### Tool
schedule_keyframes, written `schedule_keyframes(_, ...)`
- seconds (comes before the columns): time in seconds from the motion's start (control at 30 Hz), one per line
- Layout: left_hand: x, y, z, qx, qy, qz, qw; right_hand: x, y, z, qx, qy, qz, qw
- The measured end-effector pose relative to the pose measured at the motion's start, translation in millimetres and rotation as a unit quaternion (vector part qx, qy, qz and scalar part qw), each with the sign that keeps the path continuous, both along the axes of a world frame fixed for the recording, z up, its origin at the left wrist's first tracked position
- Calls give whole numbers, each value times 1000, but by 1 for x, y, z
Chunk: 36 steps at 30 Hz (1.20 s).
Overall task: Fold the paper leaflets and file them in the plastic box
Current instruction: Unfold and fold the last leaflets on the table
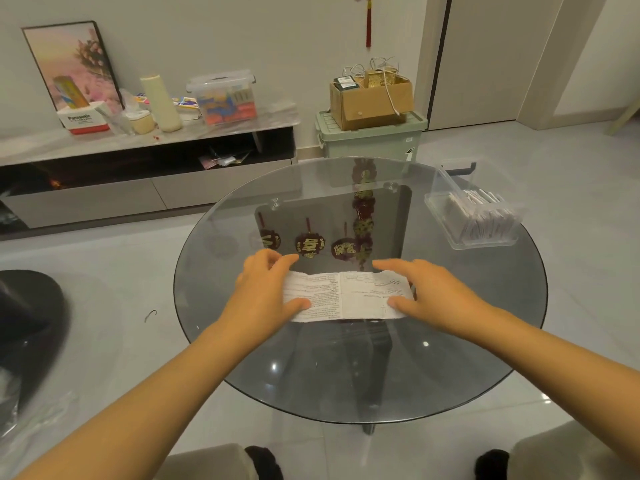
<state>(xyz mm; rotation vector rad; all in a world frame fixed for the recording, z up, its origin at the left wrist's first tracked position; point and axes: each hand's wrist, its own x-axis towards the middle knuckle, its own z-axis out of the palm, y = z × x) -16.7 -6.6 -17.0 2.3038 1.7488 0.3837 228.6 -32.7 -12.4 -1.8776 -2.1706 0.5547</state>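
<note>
A white printed paper leaflet lies flat on the round glass table, with a crease down its middle. My left hand grips its left end, fingers over the far edge and thumb pressing on the sheet. My right hand holds its right end the same way, thumb on the paper. A clear plastic box stands at the table's far right, with several folded leaflets upright inside it.
A low TV cabinet with a lidded clear bin, a framed picture and small items runs along the wall at left. A green storage bin with a cardboard box on top stands behind the table. A dark chair is at left.
</note>
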Motion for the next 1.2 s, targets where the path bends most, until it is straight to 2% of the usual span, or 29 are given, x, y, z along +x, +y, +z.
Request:
schedule_keyframes(0.07,2,-1,1,70,44,-41,996,-1,-1,1,-9,-20,-2,1000)
schedule_keyframes(0.13,8,-6,1,87,62,-91,990,-3,-5,1,-19,-19,-4,1000)
schedule_keyframes(0.23,20,-18,-2,30,29,-143,989,-5,-13,7,-48,-2,-1,999)
schedule_keyframes(0.37,27,-27,-8,-13,67,-199,978,-3,-22,17,-106,33,28,993)
schedule_keyframes(0.53,32,-27,-4,-21,50,-207,977,-1,-32,27,-113,147,29,982)
schedule_keyframes(0.7,41,-27,-2,4,83,-208,975,3,-38,39,-152,249,12,956)
schedule_keyframes(0.77,42,-27,-2,16,80,-209,975,3,-39,38,-126,228,21,965)
schedule_keyframes(0.87,41,-26,-3,16,72,-219,973,7,-35,33,-45,128,53,989)
schedule_keyframes(1.03,32,-25,-7,9,34,-235,971,12,-33,30,36,27,67,997)
schedule_keyframes(1.1,28,-24,-10,-8,6,-231,973,12,-31,28,69,20,60,996)
schedule_keyframes(1.2,23,-24,-11,-52,-83,-225,969,12,-27,25,70,64,59,994)
